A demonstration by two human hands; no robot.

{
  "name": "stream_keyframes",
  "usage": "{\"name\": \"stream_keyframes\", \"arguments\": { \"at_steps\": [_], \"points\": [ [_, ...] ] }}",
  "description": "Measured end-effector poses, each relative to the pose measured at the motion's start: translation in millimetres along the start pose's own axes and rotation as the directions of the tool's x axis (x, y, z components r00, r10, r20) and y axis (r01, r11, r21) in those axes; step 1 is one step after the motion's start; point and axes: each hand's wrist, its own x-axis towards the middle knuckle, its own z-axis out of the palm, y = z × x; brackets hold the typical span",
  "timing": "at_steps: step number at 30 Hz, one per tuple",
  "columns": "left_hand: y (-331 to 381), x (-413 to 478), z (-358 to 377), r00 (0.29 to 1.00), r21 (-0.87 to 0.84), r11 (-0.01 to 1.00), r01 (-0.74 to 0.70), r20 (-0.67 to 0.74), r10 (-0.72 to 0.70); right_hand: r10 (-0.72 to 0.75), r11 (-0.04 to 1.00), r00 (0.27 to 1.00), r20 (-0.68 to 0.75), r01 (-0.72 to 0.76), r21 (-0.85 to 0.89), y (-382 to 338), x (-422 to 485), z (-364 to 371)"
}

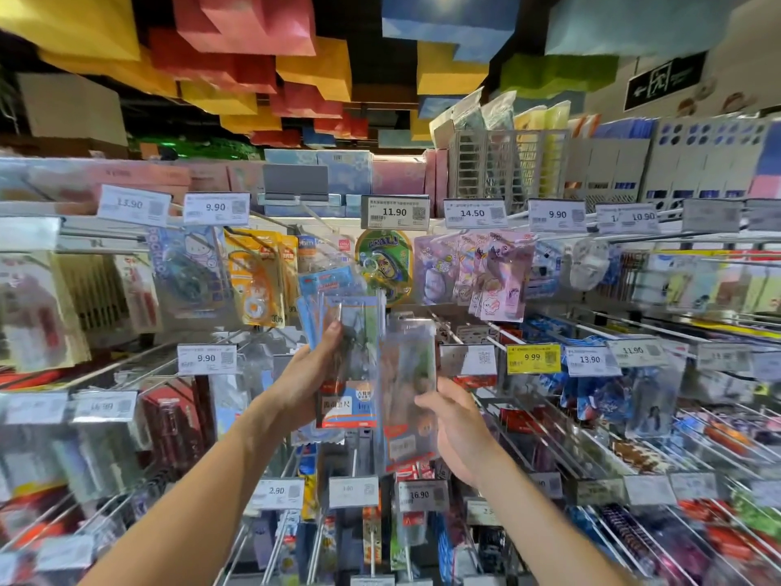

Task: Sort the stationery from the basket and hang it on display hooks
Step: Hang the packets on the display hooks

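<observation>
Stationery packs, left: a fanned bunch of clear blister packs (pixel 350 361) with a blue-and-red card at the foot, held upright in front of the middle of the hook wall, just beside the single pack on the right.
Stationery pack, right: one clear pack (pixel 408 387), blurred, held upright and slightly lower than the bunch; its contents cannot be made out.
Ceiling: hanging blocks (pixel 245 31) in yellow, red, blue and green.
Hook wall: rows of metal display hooks (pixel 122 370) jutting toward the camera, most of them loaded with hanging packets.
Top shelf: pink and blue boxes (pixel 344 171) stand in a row behind the top price tags.
Slotted basket: a grey basket (pixel 486 171) on the top shelf holds plastic-wrapped packets standing on end, their tops above the rim.
File holders: grey upright holders (pixel 608 167) to the right of the basket; what is inside them cannot be told.
Hanging goods: orange tape packs (pixel 258 281), a round green pack (pixel 382 264) and pink packs (pixel 494 272) on the upper row.
Left hand: left hand (pixel 304 374) grips the bunch, thumb across the front, fingers behind.
Right hand: right hand (pixel 456 425) pinches the lower part of the single pack, thumb on its front.
Price tags: white 11.90 tag (pixel 395 212) above the bunch; yellow 9.99 tag (pixel 533 358) to the right.
</observation>
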Motion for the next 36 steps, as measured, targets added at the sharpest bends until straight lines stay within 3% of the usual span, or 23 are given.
{"name": "stream_keyframes", "arguments": {
  "at_steps": [4,7,10,15,18,21,26,36],
  "points": [
    [-2.9,3.0,-4.8,1.0,0.002,1.0,-0.002,0.013,0.002,0.134,0.989,0.991,-0.004,-0.134,-0.07,37.4,-15.1,-28.7],
    [-4.1,6.5,-4.8,0.999,-0.018,1.0,0.003,0.038,-0.002,0.198,0.968,0.972,-0.124,-0.214,-0.131,68.5,-6.4,-51.1],
    [-3.5,6.1,-0.4,0.998,-0.044,0.999,0.01,0.059,-0.008,0.161,0.974,0.967,-0.196,-0.188,-0.125,88.1,12.8,-68.3],
    [-1.8,7.3,-0.1,1.0,0.019,1.0,0.009,0.022,-0.009,0.111,0.987,0.98,-0.165,-0.128,-0.094,52.2,6.7,-32.9],
    [3.5,-1.0,4.9,1.0,0.038,0.999,0.0,0.031,-0.001,0.104,0.962,0.987,-0.124,-0.132,-0.24,47.7,10.5,-19.4],
    [1.0,1.1,0.5,0.999,0.054,0.999,-0.009,0.04,0.007,0.081,0.964,0.99,-0.116,-0.107,-0.244,50.4,10.1,-12.3],
    [1.6,0.9,2.9,1.0,0.023,1.0,0.004,0.029,-0.005,0.121,0.941,0.965,-0.231,-0.186,-0.283,58.6,16.0,-8.7],
    [-2.5,6.4,-0.3,0.999,0.027,1.0,0.008,0.044,-0.009,0.195,0.863,0.934,-0.3,-0.309,-0.4,40.5,44.6,8.0]
  ]
}}
